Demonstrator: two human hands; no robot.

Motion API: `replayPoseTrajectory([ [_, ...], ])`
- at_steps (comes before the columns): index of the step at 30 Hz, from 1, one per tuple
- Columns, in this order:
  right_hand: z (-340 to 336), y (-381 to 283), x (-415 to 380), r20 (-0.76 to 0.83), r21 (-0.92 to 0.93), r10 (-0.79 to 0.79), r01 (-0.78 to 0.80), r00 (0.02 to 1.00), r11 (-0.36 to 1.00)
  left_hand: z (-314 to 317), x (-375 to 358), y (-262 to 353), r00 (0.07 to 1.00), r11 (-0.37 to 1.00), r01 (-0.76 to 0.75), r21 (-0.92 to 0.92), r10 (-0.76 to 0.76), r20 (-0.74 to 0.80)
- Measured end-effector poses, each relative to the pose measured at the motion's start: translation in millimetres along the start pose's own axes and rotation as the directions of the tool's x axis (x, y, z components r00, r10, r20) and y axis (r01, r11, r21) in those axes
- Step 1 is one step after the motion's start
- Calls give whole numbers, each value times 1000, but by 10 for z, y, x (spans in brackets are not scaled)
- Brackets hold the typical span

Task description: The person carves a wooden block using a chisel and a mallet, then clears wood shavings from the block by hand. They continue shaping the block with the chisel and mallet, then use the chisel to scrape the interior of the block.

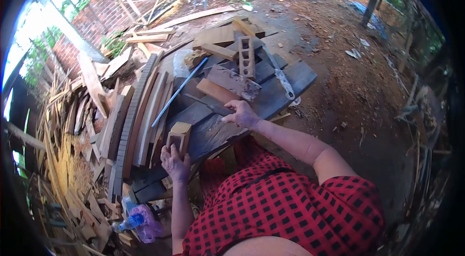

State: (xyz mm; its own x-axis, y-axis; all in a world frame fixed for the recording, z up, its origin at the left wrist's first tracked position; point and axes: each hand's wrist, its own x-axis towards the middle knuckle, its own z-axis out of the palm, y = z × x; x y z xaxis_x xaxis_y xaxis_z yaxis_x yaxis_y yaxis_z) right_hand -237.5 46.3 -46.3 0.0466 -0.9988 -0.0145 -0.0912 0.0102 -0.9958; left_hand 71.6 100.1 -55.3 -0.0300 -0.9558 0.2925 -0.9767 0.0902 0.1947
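— What did the left hand have?

— It gripped a small hollow wooden block, a frame-like piece with an opening through it, standing near the front edge of the dark worktop. The fingers were clenched around its lower end, thumb up against the side.

— And the right hand?

— It lay further along the worktop, fingers curled down over the handle end of a long dark flat tool. Whether it was a file or a chisel, I could not tell. The tool ran away from the hand across the boards, well apart from the block.

— What else sat on the planks?

— A reddish board just behind the tool, a grey slab over it, and a slotted wooden piece with three openings standing beyond those. A thin blue rod slanted across the left end. A pale metal tool lay toward the right.

— And around it?

— A stack of curved planks leaned beside the worktop on the left, with loose offcuts strewn on the ground. A plastic bottle lay by the person's left side. The person wore a red checked shirt.
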Motion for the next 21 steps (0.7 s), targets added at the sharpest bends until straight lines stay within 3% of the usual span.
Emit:
replayPoseTrajectory([
  [3,196,373,114,-24,-50,35,-36,999,998,4,6,77,998,998,57,4,-57,-2],
  [5,266,513,133,-157,-173,15,-42,988,984,34,19,74,998,998,61,-14,-62,-33],
  [7,258,524,127,-140,-240,24,-58,990,969,26,43,129,994,995,71,-65,-76,-80],
  [9,263,514,116,-129,-357,-87,35,988,933,26,72,163,989,994,79,-74,-88,-121],
  [14,214,381,56,-20,-345,-100,87,995,934,121,59,51,987,992,11,-123,-30,-156],
  [16,219,378,59,-47,-341,-102,80,994,937,89,20,-12,989,991,-15,-135,-5,-148],
  [18,214,350,49,-26,-313,-88,75,996,947,54,10,-50,987,963,-55,-262,12,-160],
  [19,208,345,48,-21,-289,-74,65,997,955,43,-17,-71,987,965,-47,-258,5,-162],
  [21,206,366,48,-13,-281,-65,58,998,958,3,-66,-79,977,990,-124,-64,111,-180],
])
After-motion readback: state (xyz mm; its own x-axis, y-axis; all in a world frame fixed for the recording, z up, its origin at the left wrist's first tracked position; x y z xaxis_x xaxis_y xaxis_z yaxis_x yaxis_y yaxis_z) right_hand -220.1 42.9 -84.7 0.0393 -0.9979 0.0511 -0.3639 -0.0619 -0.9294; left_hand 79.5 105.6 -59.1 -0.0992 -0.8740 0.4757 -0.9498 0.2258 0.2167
